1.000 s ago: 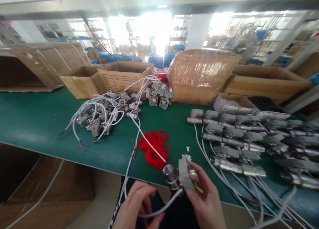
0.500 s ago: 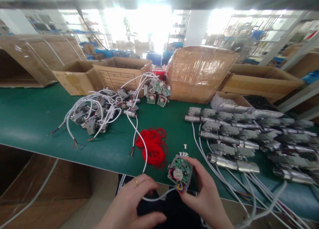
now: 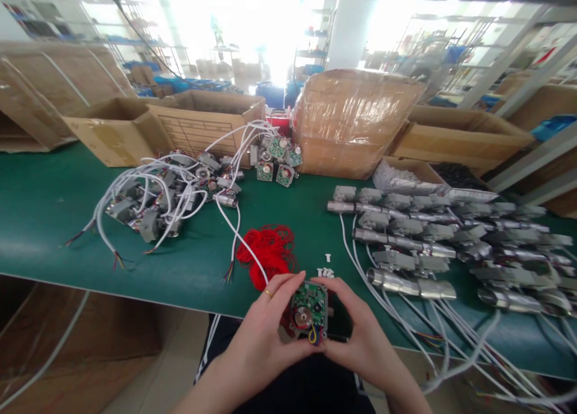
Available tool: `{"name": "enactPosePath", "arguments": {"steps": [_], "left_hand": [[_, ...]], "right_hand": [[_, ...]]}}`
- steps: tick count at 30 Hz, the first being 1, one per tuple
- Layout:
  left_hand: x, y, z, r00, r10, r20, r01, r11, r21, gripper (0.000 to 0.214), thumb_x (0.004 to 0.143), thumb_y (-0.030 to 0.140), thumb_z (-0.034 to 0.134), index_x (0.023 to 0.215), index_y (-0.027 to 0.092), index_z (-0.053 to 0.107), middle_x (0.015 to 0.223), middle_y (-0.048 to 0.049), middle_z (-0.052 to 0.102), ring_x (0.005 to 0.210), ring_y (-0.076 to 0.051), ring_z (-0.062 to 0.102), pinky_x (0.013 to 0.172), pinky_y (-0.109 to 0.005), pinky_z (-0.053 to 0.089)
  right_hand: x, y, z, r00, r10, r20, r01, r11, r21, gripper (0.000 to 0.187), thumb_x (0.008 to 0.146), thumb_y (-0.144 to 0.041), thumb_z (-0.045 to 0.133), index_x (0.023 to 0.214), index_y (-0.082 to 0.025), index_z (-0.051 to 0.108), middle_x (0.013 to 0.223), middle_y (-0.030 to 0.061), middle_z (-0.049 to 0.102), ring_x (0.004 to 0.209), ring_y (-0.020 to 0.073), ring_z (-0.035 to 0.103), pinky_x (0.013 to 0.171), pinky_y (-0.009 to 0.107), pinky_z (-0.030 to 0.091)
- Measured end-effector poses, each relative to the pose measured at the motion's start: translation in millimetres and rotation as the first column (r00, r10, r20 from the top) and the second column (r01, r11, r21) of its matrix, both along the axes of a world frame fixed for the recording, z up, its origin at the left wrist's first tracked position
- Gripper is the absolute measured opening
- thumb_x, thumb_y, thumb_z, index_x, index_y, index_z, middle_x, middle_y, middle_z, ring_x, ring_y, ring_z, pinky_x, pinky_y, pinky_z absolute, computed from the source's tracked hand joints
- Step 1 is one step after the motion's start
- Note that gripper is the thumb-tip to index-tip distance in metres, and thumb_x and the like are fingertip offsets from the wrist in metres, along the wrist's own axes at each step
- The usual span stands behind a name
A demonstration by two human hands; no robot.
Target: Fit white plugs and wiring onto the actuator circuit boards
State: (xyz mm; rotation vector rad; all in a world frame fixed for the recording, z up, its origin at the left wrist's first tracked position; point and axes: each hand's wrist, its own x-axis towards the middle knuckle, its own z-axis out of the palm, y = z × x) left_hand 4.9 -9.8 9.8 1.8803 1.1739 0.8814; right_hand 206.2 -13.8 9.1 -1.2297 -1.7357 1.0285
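Note:
Both my hands hold one small motor unit (image 3: pixel 309 310) with a green circuit board facing up, at the near edge of the green table (image 3: pixel 54 222). My left hand (image 3: pixel 261 336), a ring on one finger, grips its left side with fingers curled. My right hand (image 3: pixel 360 336) grips its right side. Coloured wires hang from the unit's lower edge, and a white cable (image 3: pixel 234 228) runs from it up the table. A heap of red thread loops (image 3: pixel 265 252) lies just beyond my left hand, with a few tiny white plastic pieces (image 3: pixel 325 271) beside it.
A tangle of wired units (image 3: pixel 157 197) lies at the left and a few bare boards (image 3: pixel 274 161) at the back. Rows of metal-nosed units (image 3: pixel 428 240) with cables fill the right side. Cardboard boxes (image 3: pixel 198 125) and a wrapped carton (image 3: pixel 356 122) line the far edge.
The unit was turned from its metal nose facing me to board side up. My left hand left the white cable and came up to grip the unit's left side.

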Motion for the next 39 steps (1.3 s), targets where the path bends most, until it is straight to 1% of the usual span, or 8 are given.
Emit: {"name": "enactPosePath", "arguments": {"steps": [3,7,11,18,21,26,32,39], "left_hand": [[9.4,3.8,2.4,0.994,0.07,0.084,-0.073,0.997,0.027,0.076,0.058,0.001,0.089,0.123,0.026,0.059,0.119,-0.004,0.063,0.11,-0.025,0.064,0.099,-0.036,0.054],[22.2,3.5,7.1,0.965,0.129,0.228,-0.083,0.976,-0.202,0.05,0.061,0.008,0.084,0.102,0.023,0.058,0.098,0.0009,0.061,0.089,-0.021,0.064,0.075,-0.029,0.052],[19.4,5.6,9.2,0.95,0.12,0.287,-0.044,0.965,-0.26,0.048,0.066,0.011,0.083,0.105,0.024,0.059,0.101,0.0007,0.062,0.093,-0.02,0.064,0.08,-0.028,0.053],[-12.4,6.7,18.1,0.996,-0.076,0.049,0.065,0.978,0.199,0.046,0.086,0.014,0.073,0.128,0.029,0.061,0.127,-0.0059,0.063,0.106,-0.019,0.067,0.08,-0.023,0.059],[-16.2,2.8,23.9,0.996,-0.053,-0.072,0.079,0.901,0.428,0.027,0.092,0.009,0.062,0.117,0.02,0.063,0.113,-0.0077,0.067,0.102,-0.018,0.068,0.09,-0.025,0.057],[-17.6,4.3,30.3,0.984,-0.021,-0.177,0.109,0.855,0.507,0.016,0.098,0.006,0.053,0.097,0.018,0.064,0.088,-0.0036,0.066,0.075,-0.014,0.066,0.071,-0.022,0.055],[-18.9,7.9,42.0,0.992,-0.083,-0.094,0.112,0.924,0.366,0.022,0.099,0.008,0.054,0.093,0.019,0.072,0.079,-0.0002,0.066,0.065,-0.011,0.065,0.06,-0.017,0.05],[-15.4,3.2,49.4,1.0,0.016,0.025,-0.017,1.0,0.018,0.027,0.077,-0.006,0.071,0.079,0.021,0.071,0.073,0.0062,0.071,0.062,-0.009,0.067,0.058,-0.011,0.05]], "right_hand": [[0.7,1.1,-0.7,1.0,0.017,0.004,-0.017,1.0,0.017,0.064,0.066,-0.009,0.069,0.127,-0.026,0.062,0.124,0.0045,0.068,0.115,0.0217,0.066,0.096,0.027,0.055],[0.2,1.1,-3.5,0.998,0.067,-0.022,-0.067,0.998,0.002,0.068,0.063,-0.004,0.062,0.126,-0.029,0.061,0.118,0.0001,0.068,0.107,0.0175,0.067,0.094,0.025,0.053],[2.4,1.4,-9.9,0.994,0.072,-0.085,-0.075,0.997,-0.034,0.069,0.065,-0.006,0.066,0.128,-0.031,0.059,0.121,-0.0002,0.067,0.109,0.0176,0.066,0.095,0.025,0.052],[3.7,4.4,-11.6,0.995,0.063,-0.079,-0.069,0.995,-0.074,0.068,0.069,-0.009,0.073,0.13,-0.033,0.058,0.124,-0.0007,0.066,0.117,0.0188,0.065,0.1,0.026,0.051],[1.8,5.8,-7.5,0.995,0.067,-0.078,-0.071,0.996,-0.057,0.066,0.068,-0.009,0.074,0.128,-0.032,0.059,0.122,-0.0011,0.067,0.115,0.0181,0.065,0.098,0.025,0.052],[1.6,4.4,-5.2,0.997,0.066,-0.048,-0.068,0.997,-0.042,0.066,0.067,-0.008,0.075,0.127,-0.032,0.06,0.121,-0.0018,0.067,0.113,0.017,0.066,0.096,0.023,0.052],[3.1,1.1,-5.7,0.998,0.056,0.011,-0.056,0.998,0.036,0.069,0.066,-0.007,0.073,0.128,-0.033,0.059,0.123,-0.002,0.067,0.113,0.0169,0.066,0.097,0.024,0.052],[1.9,0.5,-3.9,0.997,0.077,0.027,-0.078,0.996,0.048,0.07,0.065,-0.004,0.071,0.127,-0.034,0.059,0.122,-0.0038,0.068,0.111,0.0149,0.066,0.097,0.023,0.05]]}}
